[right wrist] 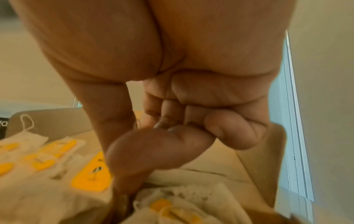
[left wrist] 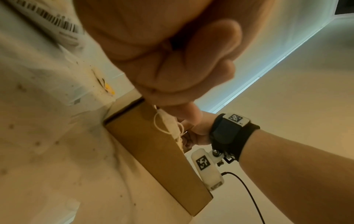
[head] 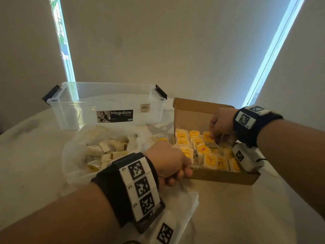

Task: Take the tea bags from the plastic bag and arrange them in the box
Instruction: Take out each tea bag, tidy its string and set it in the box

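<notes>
Many pale paper tea bags [head: 105, 152] lie in the crumpled clear plastic bag [head: 73, 152]. The left hand [head: 168, 162] curls on the brown cardboard box [head: 223, 176] front edge. The right hand [head: 219, 125] pinches a bag inside. They look light, soft and tearable; grip the body, not the string.

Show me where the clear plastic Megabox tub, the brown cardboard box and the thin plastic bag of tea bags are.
Clear plastic Megabox tub [head: 112, 104]: head view, front wall above the label.
Brown cardboard box [head: 221, 178]: head view, near outer wall.
Thin plastic bag of tea bags [head: 73, 155]: head view, its left film side.
</notes>
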